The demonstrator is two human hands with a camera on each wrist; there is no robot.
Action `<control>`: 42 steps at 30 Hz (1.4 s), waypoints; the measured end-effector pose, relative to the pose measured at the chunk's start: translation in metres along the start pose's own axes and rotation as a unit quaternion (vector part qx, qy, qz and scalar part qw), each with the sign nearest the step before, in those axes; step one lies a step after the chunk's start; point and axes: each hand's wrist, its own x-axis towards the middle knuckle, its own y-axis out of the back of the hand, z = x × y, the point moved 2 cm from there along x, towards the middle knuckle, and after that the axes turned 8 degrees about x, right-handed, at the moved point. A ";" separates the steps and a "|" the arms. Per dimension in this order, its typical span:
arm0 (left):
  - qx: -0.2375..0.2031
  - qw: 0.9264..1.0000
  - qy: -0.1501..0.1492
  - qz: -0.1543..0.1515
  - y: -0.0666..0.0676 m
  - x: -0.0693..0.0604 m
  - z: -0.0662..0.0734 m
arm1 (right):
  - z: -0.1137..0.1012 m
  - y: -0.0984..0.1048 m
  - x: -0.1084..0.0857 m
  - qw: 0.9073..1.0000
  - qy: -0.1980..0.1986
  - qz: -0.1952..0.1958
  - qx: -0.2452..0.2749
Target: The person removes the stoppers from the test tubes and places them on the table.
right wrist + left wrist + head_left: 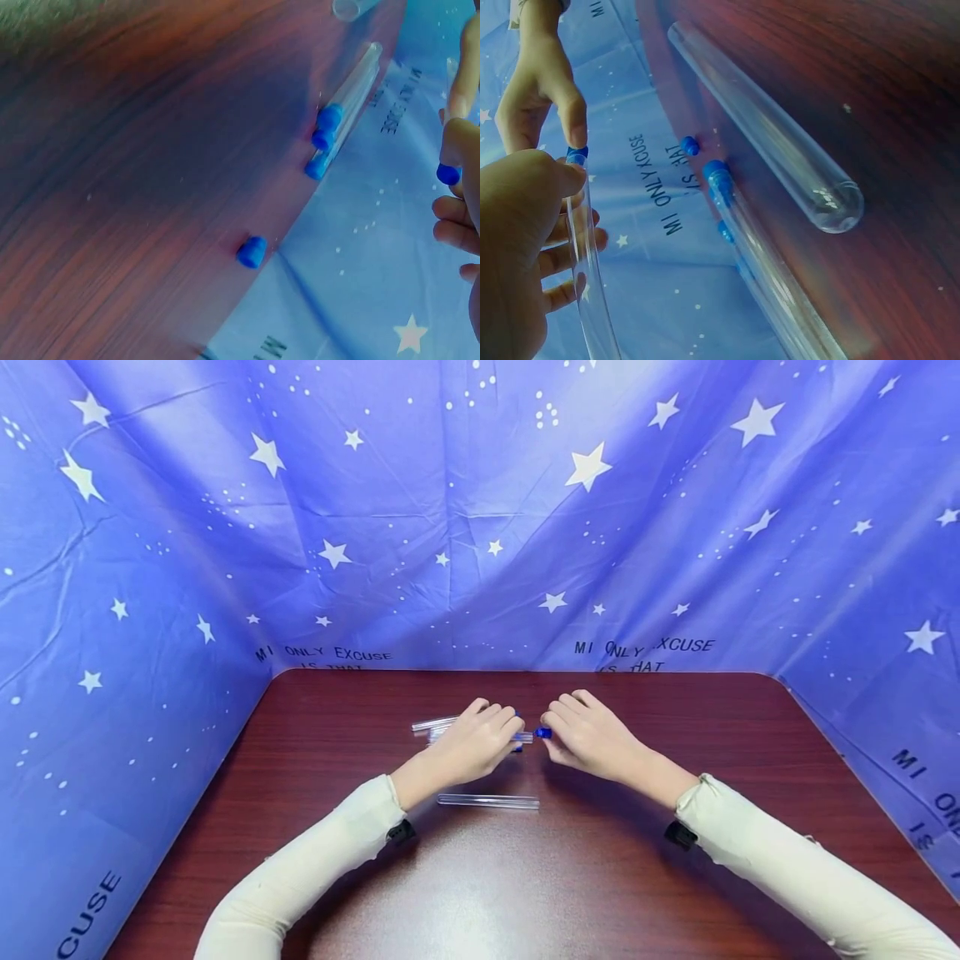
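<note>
My left hand (476, 743) holds a clear test tube (589, 262) between thumb and fingers, its mouth towards my right hand. With thumb and fingers, my right hand (588, 737) pinches a small blue stopper (543, 733) right at that mouth. In the left wrist view the stopper's lower part seems to reach into the tube; how deep it sits I cannot tell. Beneath the left hand lie several tubes (772, 277) with blue stoppers (328, 118) in their ends, partly hidden by the hand in the head view.
One test tube without a stopper (487, 802) lies on the dark red wooden table (450, 877), nearer me than the hands. A loose blue stopper (252, 252) rests near the table's far side. A blue starry curtain (450, 527) surrounds the table's back and sides.
</note>
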 end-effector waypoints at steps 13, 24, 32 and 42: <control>0.015 0.997 -0.040 -0.062 -0.011 -0.007 0.007 | 0.036 0.000 -0.026 0.995 -0.066 -0.039 0.059; -0.018 0.987 -0.059 -0.152 -0.016 -0.010 0.013 | 0.048 -0.011 -0.041 0.995 -0.054 -0.076 0.033; -0.038 0.979 -0.055 -0.193 -0.017 -0.010 0.016 | 0.051 -0.019 -0.048 0.992 -0.067 -0.104 0.017; -0.042 0.977 -0.059 -0.203 -0.023 -0.012 0.024 | 0.051 -0.028 -0.058 0.990 -0.061 -0.130 -0.003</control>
